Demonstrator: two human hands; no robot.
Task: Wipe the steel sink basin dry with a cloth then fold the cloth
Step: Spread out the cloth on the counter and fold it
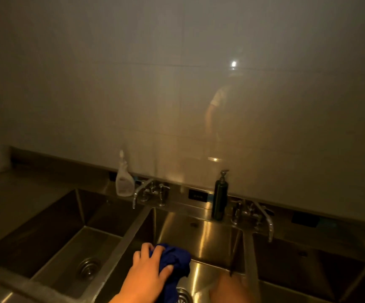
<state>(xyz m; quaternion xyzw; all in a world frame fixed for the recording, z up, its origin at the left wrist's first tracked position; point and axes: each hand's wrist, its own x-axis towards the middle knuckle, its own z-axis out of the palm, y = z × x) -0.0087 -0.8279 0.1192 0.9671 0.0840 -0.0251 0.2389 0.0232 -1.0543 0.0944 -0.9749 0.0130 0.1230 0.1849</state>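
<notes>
A crumpled dark blue cloth (174, 258) hangs bunched inside the shiny rectangular steel sink basin (201, 234), near its left wall.

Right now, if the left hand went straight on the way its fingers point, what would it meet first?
Probably the middle basin's back wall, with the blue cloth that the left hand grips touching it first. Depth is unclear in this view.

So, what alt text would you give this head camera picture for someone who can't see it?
A left hand grips a bunched blue cloth in the middle basin of a dim three-basin steel sink. A spray bottle and dark pump bottle stand behind.
</notes>
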